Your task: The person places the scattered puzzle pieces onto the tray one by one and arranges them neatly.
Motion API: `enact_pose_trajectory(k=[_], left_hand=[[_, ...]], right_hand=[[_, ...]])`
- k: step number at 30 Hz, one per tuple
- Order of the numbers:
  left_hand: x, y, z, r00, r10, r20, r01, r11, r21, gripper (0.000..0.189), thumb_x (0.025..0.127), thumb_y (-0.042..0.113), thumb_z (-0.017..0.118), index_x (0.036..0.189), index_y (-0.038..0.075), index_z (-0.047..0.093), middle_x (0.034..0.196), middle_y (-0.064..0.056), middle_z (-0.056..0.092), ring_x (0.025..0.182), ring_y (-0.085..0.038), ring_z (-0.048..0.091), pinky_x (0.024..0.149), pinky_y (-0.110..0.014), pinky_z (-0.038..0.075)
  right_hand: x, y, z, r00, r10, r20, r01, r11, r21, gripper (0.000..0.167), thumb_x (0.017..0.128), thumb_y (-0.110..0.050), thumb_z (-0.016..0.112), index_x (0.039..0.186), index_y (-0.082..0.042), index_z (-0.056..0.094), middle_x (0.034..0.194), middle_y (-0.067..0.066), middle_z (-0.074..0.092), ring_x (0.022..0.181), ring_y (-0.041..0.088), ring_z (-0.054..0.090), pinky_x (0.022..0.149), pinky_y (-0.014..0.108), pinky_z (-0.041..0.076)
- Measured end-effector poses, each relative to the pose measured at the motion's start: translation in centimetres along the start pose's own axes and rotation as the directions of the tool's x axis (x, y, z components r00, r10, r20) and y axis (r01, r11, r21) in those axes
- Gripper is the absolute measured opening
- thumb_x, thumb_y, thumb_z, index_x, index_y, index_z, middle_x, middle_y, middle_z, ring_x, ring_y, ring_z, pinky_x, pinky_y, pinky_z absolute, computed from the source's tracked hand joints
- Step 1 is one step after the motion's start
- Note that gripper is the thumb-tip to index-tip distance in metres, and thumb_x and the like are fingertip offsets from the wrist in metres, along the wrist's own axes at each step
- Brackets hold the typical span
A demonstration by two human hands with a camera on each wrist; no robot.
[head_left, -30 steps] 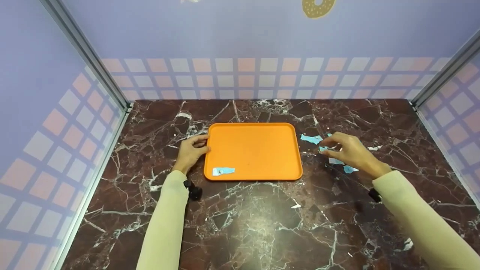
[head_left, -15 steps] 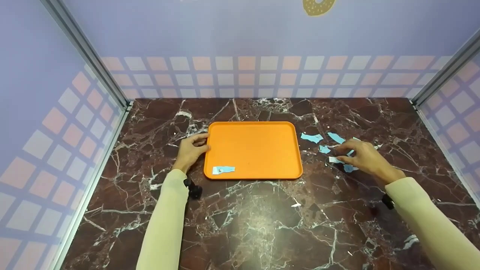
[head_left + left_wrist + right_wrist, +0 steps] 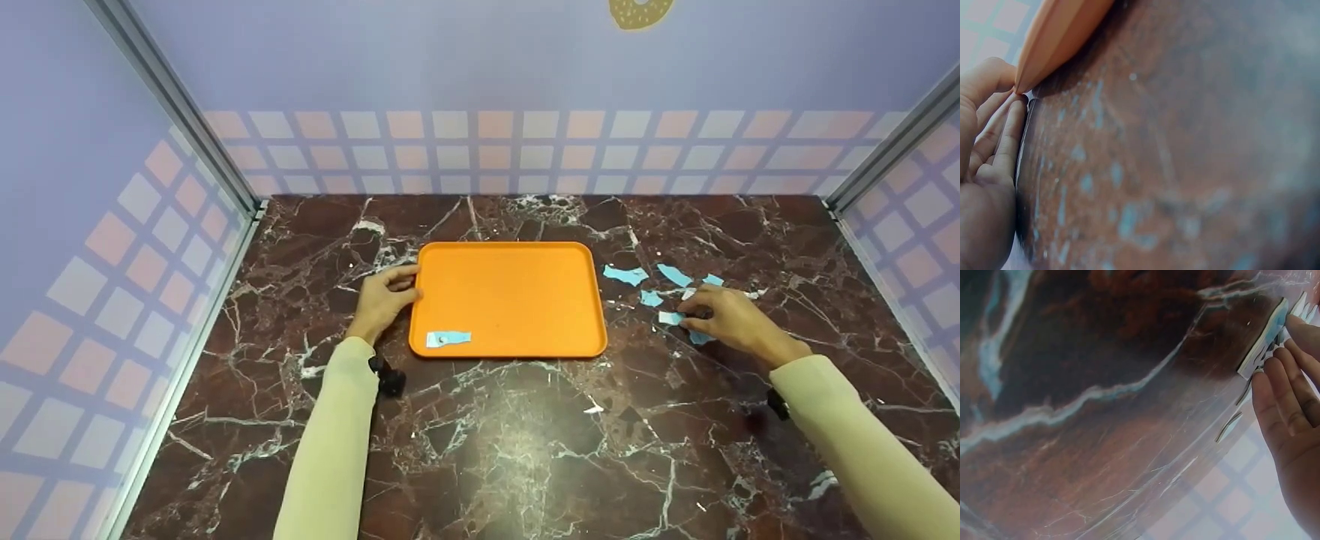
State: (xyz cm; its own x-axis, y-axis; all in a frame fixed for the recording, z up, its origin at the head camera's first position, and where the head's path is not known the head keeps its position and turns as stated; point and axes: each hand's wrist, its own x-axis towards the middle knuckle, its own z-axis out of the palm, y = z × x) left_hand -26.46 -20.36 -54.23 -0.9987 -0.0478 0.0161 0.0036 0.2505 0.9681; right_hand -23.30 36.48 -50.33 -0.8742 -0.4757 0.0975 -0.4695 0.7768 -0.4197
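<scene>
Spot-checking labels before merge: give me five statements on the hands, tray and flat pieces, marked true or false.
1. The left hand touches the orange tray. True.
2. The right hand is at the loose light-blue pieces right of the tray. True.
3. The tray holds three pieces. False: it holds one blue-and-white piece.
4. That piece lies near the tray's near left corner. True.
5. The tray lies on plain wood. False: it lies on a dark marble-patterned tabletop.

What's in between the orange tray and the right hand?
In the head view, light-blue pieces, one partly white, lie on the dark tabletop between the orange tray and the right hand.
</scene>
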Motion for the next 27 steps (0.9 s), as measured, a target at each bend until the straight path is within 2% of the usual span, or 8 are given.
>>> enact_pose_trajectory(k=[5,13,19,27], left_hand=[[-0.03,0.07,0.08,1.000,-0.003,-0.002,0.003,1.000,0.001,0.045,0.087,-0.009,0.075,0.131,-0.004,0.073,0.133,-0.021,0.069,0.120,-0.034,0.066,0.099,-0.029,0.055],[-0.12,0.16,0.07,1.000,-0.006,0.005,0.006,1.000,-0.010,0.044,0.088,-0.008,0.075,0.132,-0.004,0.072,0.133,-0.022,0.068,0.120,-0.035,0.065,0.098,-0.028,0.055],[-0.05,0.18,0.00,1.000,-0.009,0.002,0.009,1.000,0.002,0.044,0.089,-0.007,0.076,0.133,-0.003,0.073,0.133,-0.019,0.068,0.118,-0.031,0.065,0.099,-0.029,0.054],[-0.17,0.20,0.05,1.000,-0.006,-0.004,0.006,1.000,-0.007,0.044,0.088,-0.008,0.076,0.131,-0.004,0.073,0.133,-0.021,0.068,0.118,-0.034,0.065,0.097,-0.027,0.055]], right_hand=[[0.35,0.04,0.12,1.000,-0.006,-0.006,0.006,1.000,-0.002,0.014,0.090,-0.007,0.085,0.102,-0.001,0.079,0.098,0.009,0.069,0.080,0.025,0.066,0.071,0.047,0.056],[0.22,0.24,-0.29,0.998,0.026,0.051,-0.029,0.998,0.055,0.018,0.091,-0.007,0.085,0.105,0.001,0.077,0.097,0.007,0.068,0.082,0.025,0.071,0.069,0.037,0.059],[0.31,0.27,-0.47,0.995,0.051,0.080,-0.055,0.997,0.050,0.017,0.090,-0.005,0.084,0.104,0.002,0.076,0.094,0.007,0.070,0.082,0.025,0.071,0.070,0.039,0.060],[0.43,0.29,-0.15,0.995,0.068,0.066,-0.071,0.996,0.050,0.017,0.087,-0.002,0.083,0.100,0.003,0.074,0.092,0.008,0.070,0.082,0.027,0.069,0.075,0.044,0.060]])
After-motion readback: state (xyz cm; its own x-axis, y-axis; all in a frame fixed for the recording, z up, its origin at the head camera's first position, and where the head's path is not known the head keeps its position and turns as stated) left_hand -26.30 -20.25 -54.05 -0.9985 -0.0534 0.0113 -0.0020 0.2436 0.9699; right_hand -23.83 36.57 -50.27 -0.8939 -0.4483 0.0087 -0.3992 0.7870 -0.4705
